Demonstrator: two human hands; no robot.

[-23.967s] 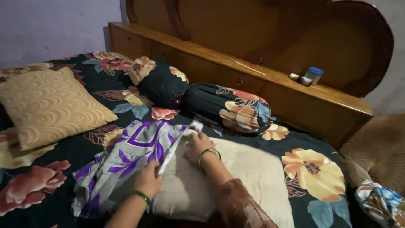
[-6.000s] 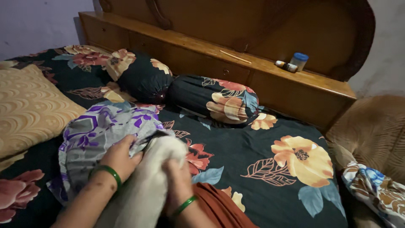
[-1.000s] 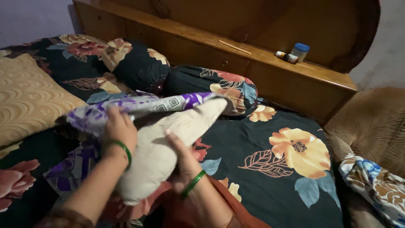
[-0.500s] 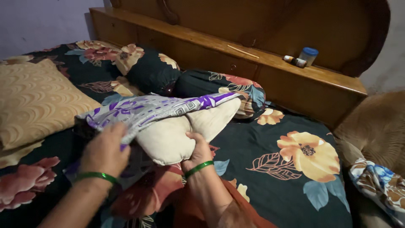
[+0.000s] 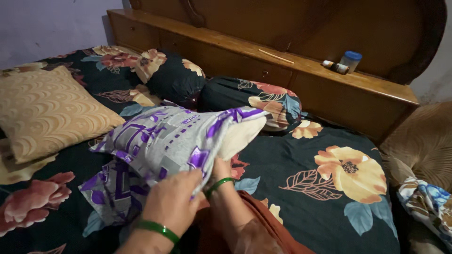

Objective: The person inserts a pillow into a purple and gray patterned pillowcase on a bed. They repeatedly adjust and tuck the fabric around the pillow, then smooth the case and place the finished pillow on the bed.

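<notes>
Gripping cover (image 5: 160, 141) | left hand (image 5: 172, 207) clamped | pillow (image 5: 238, 136) now mostly sheathed | right hand (image 5: 219, 171) (grip hidden)

1. The left hand (image 5: 172, 207) grips the edge of a grey-and-purple pillowcase (image 5: 160, 141) that covers most of a cream pillow (image 5: 238, 137).
2. The right hand (image 5: 220, 170), mostly hidden, is under the pillow.
3. 2 floral bolsters (image 5: 254, 101) lie against the wooden headboard shelf (image 5: 301, 70).
4. A tan cushion (image 5: 52, 110) lies on the floral bed (image 5: 301, 188), left of the pillowcase.
</notes>
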